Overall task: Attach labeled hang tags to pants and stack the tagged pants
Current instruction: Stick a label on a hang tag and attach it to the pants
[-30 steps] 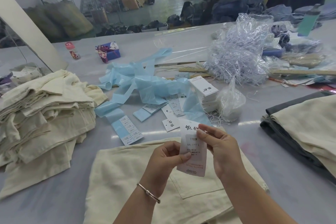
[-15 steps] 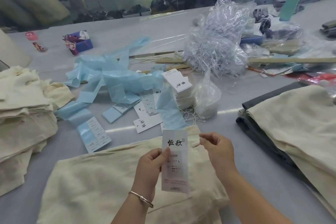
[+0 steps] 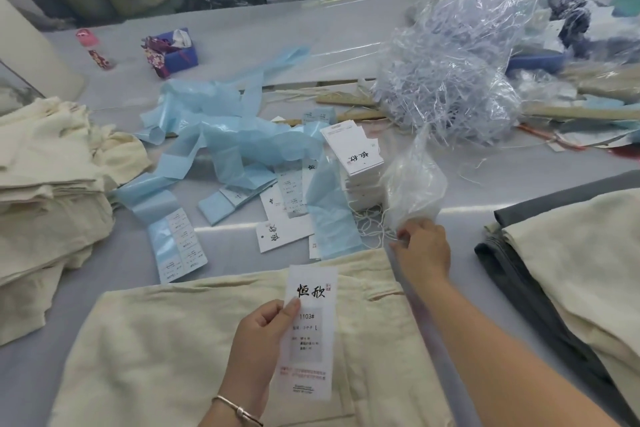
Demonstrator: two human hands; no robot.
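Cream pants [image 3: 166, 350] lie flat on the table right in front of me. My left hand [image 3: 258, 354] pinches a white labeled hang tag [image 3: 310, 333] by its left edge, held upright over the pants. My right hand [image 3: 420, 251] is out at the loose white strings [image 3: 372, 225] beside a small clear bag [image 3: 412, 184], fingers curled and pinching at a string. A stack of blank hang tags [image 3: 355, 163] stands just behind the strings.
Folded cream pants [image 3: 45, 191] are piled at the left; a stack of cream and grey pants [image 3: 571, 253] sits at the right. Blue sticker backing strips [image 3: 221, 146] and label sheets litter the middle. A big clear bag of plastic fasteners [image 3: 450, 55] stands behind.
My right hand let go of the tag and moved forward-right to the strings by the small bag. My left hand now holds the tag alone, lower over the pants.
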